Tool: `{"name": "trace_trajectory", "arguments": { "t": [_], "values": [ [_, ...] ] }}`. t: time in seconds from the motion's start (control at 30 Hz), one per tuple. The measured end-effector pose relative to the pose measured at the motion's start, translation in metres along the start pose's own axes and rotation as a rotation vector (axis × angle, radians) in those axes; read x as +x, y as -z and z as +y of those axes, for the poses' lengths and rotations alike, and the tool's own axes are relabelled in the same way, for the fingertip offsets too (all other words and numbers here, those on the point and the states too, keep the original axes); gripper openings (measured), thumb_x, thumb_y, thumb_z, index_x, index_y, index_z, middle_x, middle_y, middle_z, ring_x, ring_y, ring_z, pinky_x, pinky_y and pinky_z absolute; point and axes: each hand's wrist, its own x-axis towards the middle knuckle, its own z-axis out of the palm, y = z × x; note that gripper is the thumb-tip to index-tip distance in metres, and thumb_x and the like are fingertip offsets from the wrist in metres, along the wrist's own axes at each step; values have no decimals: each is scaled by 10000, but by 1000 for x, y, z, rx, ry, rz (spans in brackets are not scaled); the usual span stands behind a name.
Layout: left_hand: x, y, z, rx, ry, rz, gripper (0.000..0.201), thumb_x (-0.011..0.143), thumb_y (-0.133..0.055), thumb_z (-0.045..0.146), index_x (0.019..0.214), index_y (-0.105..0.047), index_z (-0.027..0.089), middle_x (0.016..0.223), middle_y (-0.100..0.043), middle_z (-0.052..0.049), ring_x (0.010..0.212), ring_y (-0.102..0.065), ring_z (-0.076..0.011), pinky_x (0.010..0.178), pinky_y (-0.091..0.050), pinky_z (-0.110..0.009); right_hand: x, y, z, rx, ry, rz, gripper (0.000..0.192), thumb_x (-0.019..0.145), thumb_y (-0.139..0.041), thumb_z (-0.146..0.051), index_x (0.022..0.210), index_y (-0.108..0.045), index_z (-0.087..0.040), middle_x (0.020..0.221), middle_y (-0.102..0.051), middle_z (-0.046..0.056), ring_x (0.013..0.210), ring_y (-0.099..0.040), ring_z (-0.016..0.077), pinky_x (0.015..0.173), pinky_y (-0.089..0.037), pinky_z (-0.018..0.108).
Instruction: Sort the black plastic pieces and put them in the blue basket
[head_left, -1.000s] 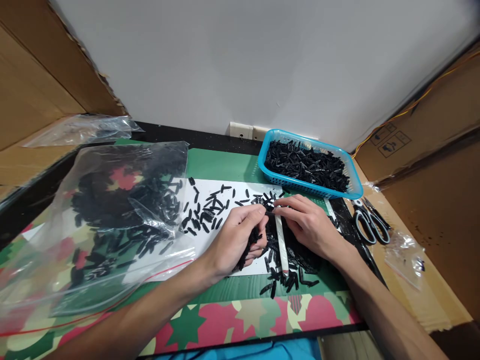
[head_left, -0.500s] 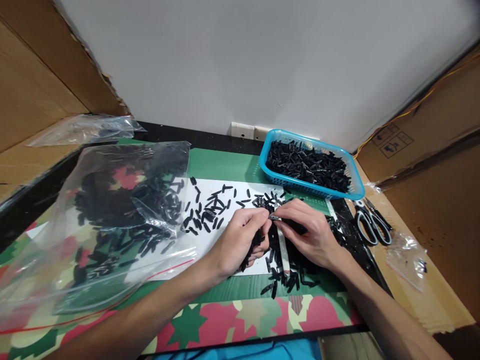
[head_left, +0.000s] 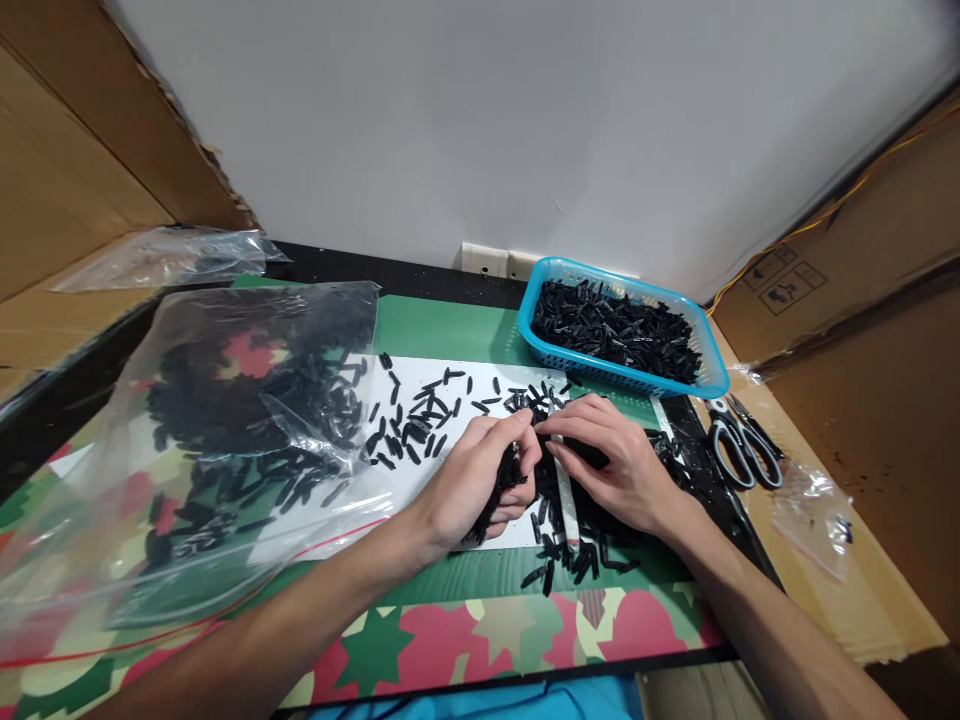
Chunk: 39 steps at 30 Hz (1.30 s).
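My left hand (head_left: 487, 470) is closed around a bunch of small black plastic pieces (head_left: 495, 500), with its thumb on top; the fingers cover most of them. Just to its right, my right hand (head_left: 611, 450) hovers over a dark heap of similar pieces (head_left: 551, 485). A small gap shows between its thumb and forefinger, and I see nothing held there. A narrow whitish strip (head_left: 568, 500) lies across the heap under the right fingertips. More loose black pieces (head_left: 424, 415) are scattered on white paper (head_left: 469, 388) left of the hands.
A blue plastic basket (head_left: 531, 325) full of black pieces stands at the back right. Scissors (head_left: 739, 450) and a small clear bag (head_left: 814, 520) lie on the right. A large clear zip bag (head_left: 225, 400) with black pieces covers the left. Cardboard walls (head_left: 862, 340) flank the table.
A small black piece pinched between the two hands no longer shows there. My left hand has drawn slightly left and its fingers have curled; the right thumb and forefinger have parted.
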Motion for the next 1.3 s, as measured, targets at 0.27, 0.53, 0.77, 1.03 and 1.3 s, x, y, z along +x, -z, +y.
{"name": "trace_trajectory", "arguments": {
  "t": [0.27, 0.53, 0.77, 1.03, 1.3],
  "values": [
    [2, 1, -7, 62, -28, 58, 372, 1011, -474, 544, 811, -491, 232, 477, -399, 72, 378, -259, -68, 344, -221, -131, -2, -3, -19, 188, 58, 123, 92, 992, -717, -183, 1075, -747, -213, 959, -775, 51, 867, -687, 201, 815, -548, 365],
    [5, -2, -10, 145, 43, 116, 387, 1010, -468, 600, 844, -450, 251, 458, -386, 79, 380, -271, -81, 346, -185, -150, -4, -13, -22, 164, 122, 83, 139, 998, -677, -120, 1105, -743, -179, 961, -742, 80, 872, -666, 195, 784, -558, 332],
    [5, -1, -8, 110, 80, 95, 390, 1006, -472, 615, 861, -444, 254, 482, -367, 94, 396, -225, -66, 352, -170, -136, -3, -9, -19, 187, 90, 69, 60, 991, -702, -129, 1014, -735, -175, 951, -728, 73, 881, -673, 178, 793, -547, 293],
    [5, 1, -8, 117, 20, 23, 392, 1019, -457, 533, 773, -467, 227, 478, -389, 76, 368, -245, -59, 315, -200, -134, -3, -9, -21, 330, -157, 125, 82, 1031, -643, -202, 957, -679, -207, 891, -656, 16, 793, -598, 149, 731, -480, 276],
    [2, 1, -5, 114, -58, -34, 305, 1010, -525, 465, 827, -513, 222, 485, -412, 78, 367, -259, -55, 323, -196, -123, 2, -14, -8, 712, -566, 220, 272, 935, -786, -431, 888, -690, -180, 743, -582, -29, 610, -461, 98, 576, -375, 241]
  ]
}}
